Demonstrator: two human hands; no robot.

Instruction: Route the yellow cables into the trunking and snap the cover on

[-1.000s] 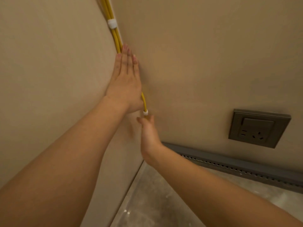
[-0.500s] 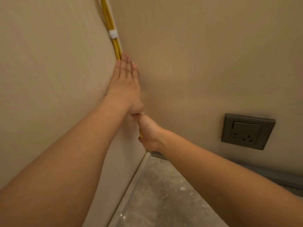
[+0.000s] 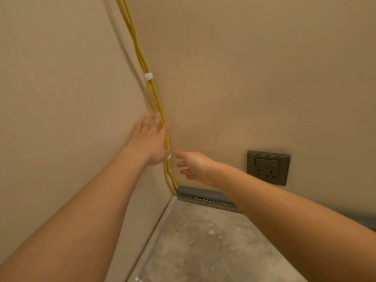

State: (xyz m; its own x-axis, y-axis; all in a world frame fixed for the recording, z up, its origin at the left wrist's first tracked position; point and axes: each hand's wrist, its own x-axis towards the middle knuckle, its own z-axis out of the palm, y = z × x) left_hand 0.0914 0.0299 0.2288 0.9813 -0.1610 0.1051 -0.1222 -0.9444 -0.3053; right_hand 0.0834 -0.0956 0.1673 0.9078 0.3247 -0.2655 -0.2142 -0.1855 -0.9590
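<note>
two hands are working the routing step: the left hand [image 3: 149, 139] is resting straight fingers against the yellow cables [image 3: 151, 94] in the wall corner, the right hand [image 3: 195, 165] is hovering loose and empty beside them, and beyond, where they are reaching the trunking [image 3: 203, 197], they are likely needing bending in next.

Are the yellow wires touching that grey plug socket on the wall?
Apart. The head view shows the thin yellow cables running down the corner, with bare beige wall between them and the grey square wall socket.
</note>
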